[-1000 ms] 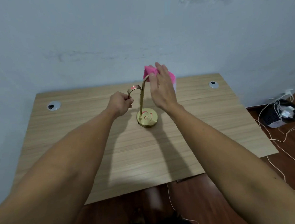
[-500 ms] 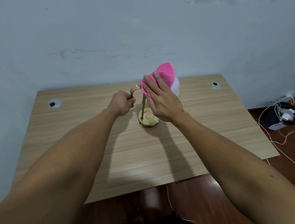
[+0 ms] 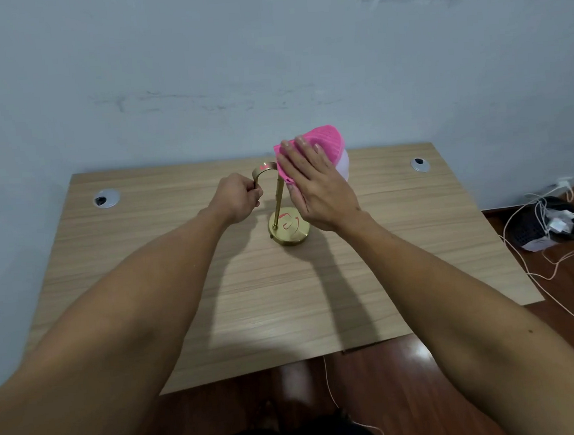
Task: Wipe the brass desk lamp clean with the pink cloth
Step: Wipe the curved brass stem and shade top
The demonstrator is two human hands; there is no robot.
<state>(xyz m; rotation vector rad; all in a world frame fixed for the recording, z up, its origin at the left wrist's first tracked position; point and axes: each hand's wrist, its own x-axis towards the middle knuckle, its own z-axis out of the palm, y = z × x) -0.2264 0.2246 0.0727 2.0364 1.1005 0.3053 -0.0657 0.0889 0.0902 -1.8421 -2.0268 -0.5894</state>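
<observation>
The brass desk lamp (image 3: 289, 229) stands mid-desk on a round base marked with red scribbles; its thin stem rises to a curved arm at the top. My left hand (image 3: 239, 197) is closed around the lower end of that curved arm. My right hand (image 3: 314, 184) presses the pink cloth (image 3: 324, 142) flat against the upper stem and the lamp's white shade (image 3: 343, 166), most of which is hidden behind the cloth and hand.
The wooden desk (image 3: 284, 286) sits against a pale wall, with cable grommets at the left (image 3: 106, 198) and right (image 3: 419, 164). On the floor to the right lie a dark basket with chargers (image 3: 547, 224) and white cables (image 3: 557, 264).
My right hand has drawn the cloth down over the top of the stem and shade, the fingers flattening over it. My left hand keeps its hold on the curved arm.
</observation>
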